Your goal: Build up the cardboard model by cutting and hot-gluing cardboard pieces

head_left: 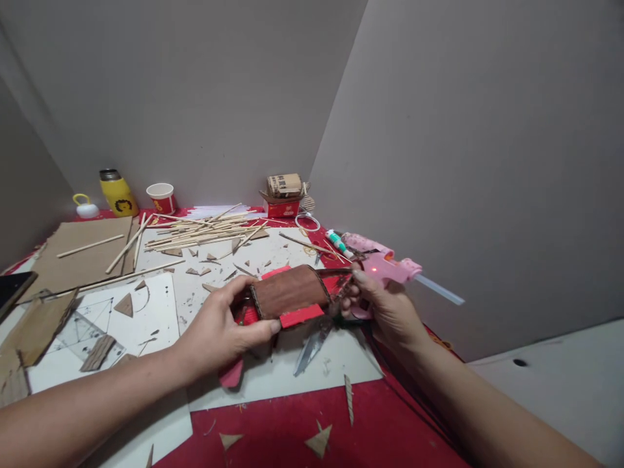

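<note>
My left hand [221, 331] grips the left end of a small cardboard piece [290, 292], brown on top with red edges, held just above the table. My right hand [385, 311] holds a pink glue gun [387, 265] by its handle, with its nozzle pointing left at the right end of the cardboard piece. A small red light glows on the gun, and a clear glue stick [439, 289] juts from its back. Scissors [312, 348] lie on the white sheet under the piece.
Several thin wooden sticks [199, 233] lie in a pile at the back. Cardboard triangles and scraps litter the white sheets [160, 312] and the red cloth [292, 432]. A yellow bottle [117, 194], a paper cup [162, 197] and a small red box [283, 207] stand by the wall. Grey walls enclose the corner.
</note>
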A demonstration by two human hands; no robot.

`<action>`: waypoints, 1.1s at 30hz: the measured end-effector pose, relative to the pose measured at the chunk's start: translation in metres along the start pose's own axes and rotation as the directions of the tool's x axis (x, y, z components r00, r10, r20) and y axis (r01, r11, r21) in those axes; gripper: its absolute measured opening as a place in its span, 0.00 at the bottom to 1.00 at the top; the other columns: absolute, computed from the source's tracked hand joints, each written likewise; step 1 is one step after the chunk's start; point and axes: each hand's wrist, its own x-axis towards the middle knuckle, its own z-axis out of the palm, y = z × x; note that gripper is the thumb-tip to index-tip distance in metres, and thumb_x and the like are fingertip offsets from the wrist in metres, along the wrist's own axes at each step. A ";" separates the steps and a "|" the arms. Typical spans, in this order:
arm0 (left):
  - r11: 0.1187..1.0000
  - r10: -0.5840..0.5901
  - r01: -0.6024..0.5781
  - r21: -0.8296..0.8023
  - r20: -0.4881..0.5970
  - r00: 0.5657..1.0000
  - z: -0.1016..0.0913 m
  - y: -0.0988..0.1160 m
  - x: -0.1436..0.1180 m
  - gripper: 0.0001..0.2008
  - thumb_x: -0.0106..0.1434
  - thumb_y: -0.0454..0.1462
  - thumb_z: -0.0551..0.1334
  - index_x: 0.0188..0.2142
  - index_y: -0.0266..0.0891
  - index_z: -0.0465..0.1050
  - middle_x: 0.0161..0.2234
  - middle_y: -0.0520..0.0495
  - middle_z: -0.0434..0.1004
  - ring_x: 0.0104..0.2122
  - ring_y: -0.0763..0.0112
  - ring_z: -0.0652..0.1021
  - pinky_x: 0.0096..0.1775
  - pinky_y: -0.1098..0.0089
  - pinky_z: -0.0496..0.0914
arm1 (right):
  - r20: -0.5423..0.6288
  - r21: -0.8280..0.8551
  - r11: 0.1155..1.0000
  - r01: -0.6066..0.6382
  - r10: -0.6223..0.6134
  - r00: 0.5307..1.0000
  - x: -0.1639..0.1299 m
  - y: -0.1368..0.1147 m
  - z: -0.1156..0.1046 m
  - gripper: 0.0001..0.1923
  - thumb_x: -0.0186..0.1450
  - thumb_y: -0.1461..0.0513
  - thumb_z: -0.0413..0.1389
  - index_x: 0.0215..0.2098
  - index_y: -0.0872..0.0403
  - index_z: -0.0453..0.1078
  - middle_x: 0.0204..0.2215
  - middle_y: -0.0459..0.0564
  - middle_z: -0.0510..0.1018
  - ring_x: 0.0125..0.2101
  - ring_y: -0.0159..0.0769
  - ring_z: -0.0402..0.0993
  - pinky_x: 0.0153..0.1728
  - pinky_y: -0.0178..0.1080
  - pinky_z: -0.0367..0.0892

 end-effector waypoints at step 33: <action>0.804 0.209 -0.104 0.586 -0.114 0.971 -0.004 -0.010 -0.003 0.22 0.56 0.48 0.67 0.45 0.41 0.66 0.35 0.48 0.76 0.31 0.64 0.75 0.33 0.63 0.67 | -0.026 -0.069 0.996 0.058 -0.060 0.998 0.000 -0.004 -0.005 0.16 0.51 0.52 0.69 0.27 0.54 0.73 0.18 0.44 0.71 0.17 0.27 0.66 0.15 0.28 0.61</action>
